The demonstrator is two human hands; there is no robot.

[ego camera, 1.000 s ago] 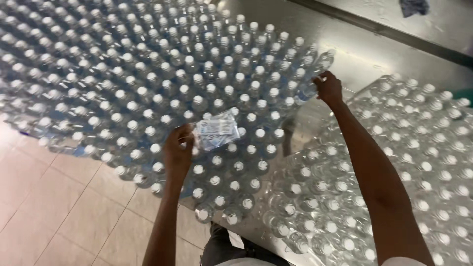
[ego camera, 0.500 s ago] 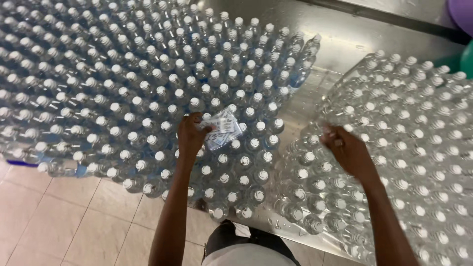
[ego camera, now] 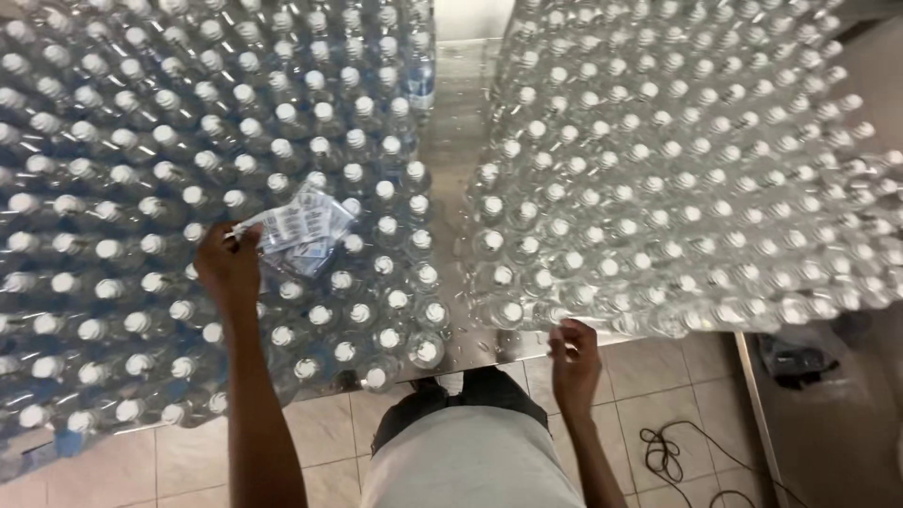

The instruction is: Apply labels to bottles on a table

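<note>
The left hand (ego camera: 229, 268) pinches the corner of a small clear plastic bag (ego camera: 303, 229) between thumb and fingers. The bag is crinkled and see-through, with white and blue labels showing inside, and it lies across the caps of the left block of bottles (ego camera: 141, 188), near that block's right edge. The right hand (ego camera: 574, 356) rests at the near edge of the right block of bottles (ego camera: 677, 160), fingers curled against the front row; whether it grips a bottle cannot be told. Both blocks are tightly packed clear bottles with white caps, standing upright on a shiny metal table (ego camera: 451, 141) whose bare strip runs between them. A black cable (ego camera: 673, 456) lies on the tiled floor (ego camera: 320, 433) below.
</note>
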